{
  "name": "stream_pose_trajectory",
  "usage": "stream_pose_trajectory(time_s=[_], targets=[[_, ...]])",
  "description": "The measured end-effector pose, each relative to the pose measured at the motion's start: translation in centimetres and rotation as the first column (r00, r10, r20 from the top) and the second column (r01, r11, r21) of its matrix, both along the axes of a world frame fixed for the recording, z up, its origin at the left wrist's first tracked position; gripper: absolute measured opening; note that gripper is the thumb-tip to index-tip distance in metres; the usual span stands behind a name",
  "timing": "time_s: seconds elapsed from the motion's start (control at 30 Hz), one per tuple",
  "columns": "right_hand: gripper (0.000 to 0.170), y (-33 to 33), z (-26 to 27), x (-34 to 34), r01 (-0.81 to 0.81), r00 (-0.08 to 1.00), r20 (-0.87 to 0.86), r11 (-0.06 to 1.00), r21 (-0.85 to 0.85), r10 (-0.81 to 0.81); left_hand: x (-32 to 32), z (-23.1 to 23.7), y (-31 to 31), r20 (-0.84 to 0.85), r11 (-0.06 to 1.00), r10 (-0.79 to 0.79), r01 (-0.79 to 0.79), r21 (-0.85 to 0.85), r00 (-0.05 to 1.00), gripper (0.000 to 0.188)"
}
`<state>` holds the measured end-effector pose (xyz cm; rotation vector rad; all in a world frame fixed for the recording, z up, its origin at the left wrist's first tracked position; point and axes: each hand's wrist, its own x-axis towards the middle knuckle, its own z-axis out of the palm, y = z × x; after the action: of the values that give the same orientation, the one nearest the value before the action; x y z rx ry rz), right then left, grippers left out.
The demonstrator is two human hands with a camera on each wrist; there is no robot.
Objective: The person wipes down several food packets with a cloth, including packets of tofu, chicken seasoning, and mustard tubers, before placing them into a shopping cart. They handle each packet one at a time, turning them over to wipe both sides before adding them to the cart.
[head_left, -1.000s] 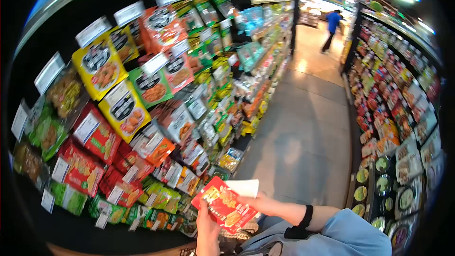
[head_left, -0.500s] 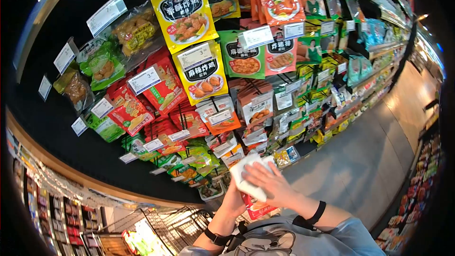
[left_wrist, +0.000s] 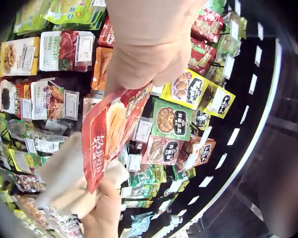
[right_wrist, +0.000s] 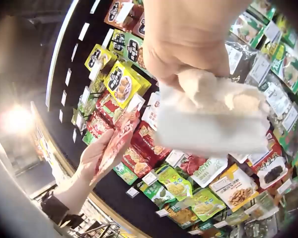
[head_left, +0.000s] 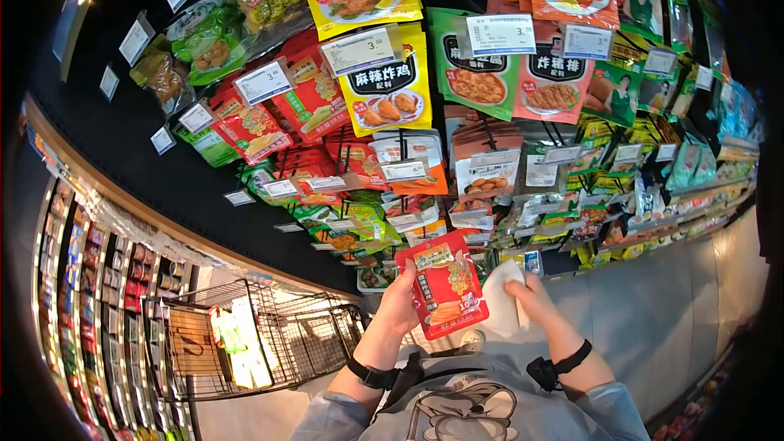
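My left hand (head_left: 398,308) grips a red food pouch (head_left: 447,286) by its left edge, thumb on the front. The printed front faces up towards the head camera; the left wrist view shows the pouch more edge-on. In my right hand (head_left: 536,302) is a folded white cloth (head_left: 501,300), pinched at its upper right and hanging just right of the pouch. The right wrist view shows the cloth (right_wrist: 213,126) spread below curled fingers, apart from the pouch. Similar red pouches (head_left: 245,124) hang on the rack ahead.
A rack of hanging seasoning packets, such as a yellow packet (head_left: 388,82), fills the front, with price tags (head_left: 359,49) jutting out. A wire shopping cart (head_left: 269,335) holding green and white goods stands at the lower left. Grey floor tiles (head_left: 604,327) lie to the right.
The white cloth lay over the pouch's front under my right hand half a second ago; now it is off to the right, baring the front. The head view has swung left, showing the cart.
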<state>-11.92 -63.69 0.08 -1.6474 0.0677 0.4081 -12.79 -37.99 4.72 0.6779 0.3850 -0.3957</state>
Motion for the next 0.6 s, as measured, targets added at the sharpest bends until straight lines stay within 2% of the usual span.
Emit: stream_pose_trajectory(time_s=[0.03,0.07,0.1,0.17,0.37,0.43,0.5,0.57,0.6], targets=[[0.032,0.3,0.5,0.1,-0.002,0.988,-0.153,0.979,0.206,0.035,0.2,-0.2,-0.2,0.003,1.0,0.014,-0.014,0.006,1.0,0.052],[0.034,1.1,2.2,0.2,-0.096,0.978,-0.165,0.981,0.17,0.125,0.4,-0.7,-0.3,0.012,1.0,0.019,-0.019,0.022,1.0,0.052],[0.034,1.9,2.3,0.7,-0.105,0.978,-0.16,0.979,0.176,0.133,0.6,-1.0,-0.4,0.022,0.999,0.021,-0.022,0.039,1.0,0.052],[0.038,3.2,2.2,1.5,-0.362,0.932,-0.025,0.929,-0.071,0.361,1.1,-1.0,-0.5,-0.006,0.997,0.012,-0.011,0.077,1.0,0.052],[0.033,6.4,0.8,4.8,-0.296,0.955,-0.01,0.945,-0.141,0.297,4.8,-1.3,1.7,0.002,0.992,0.108,-0.108,0.062,0.994,0.039],[0.03,7.2,0.6,5.6,-0.261,0.963,0.043,0.962,-0.081,0.265,6.8,-2.2,2.8,0.042,0.988,0.157,-0.156,-0.011,0.987,0.036],[0.026,8.0,1.4,6.5,-0.225,0.97,0.067,0.965,-0.134,0.235,8.2,-1.6,3.4,0.086,0.993,0.116,-0.114,-0.029,0.99,0.035],[0.023,9.0,1.1,7.6,-0.178,0.97,0.151,0.978,-0.108,0.193,9.5,-1.5,4.3,0.144,0.992,0.113,-0.121,0.047,0.983,0.034],[0.023,9.6,1.3,8.1,-0.158,0.967,0.178,0.977,-0.145,0.182,10.2,-1.4,4.8,0.188,0.993,0.109,-0.117,0.03,0.976,0.033]])
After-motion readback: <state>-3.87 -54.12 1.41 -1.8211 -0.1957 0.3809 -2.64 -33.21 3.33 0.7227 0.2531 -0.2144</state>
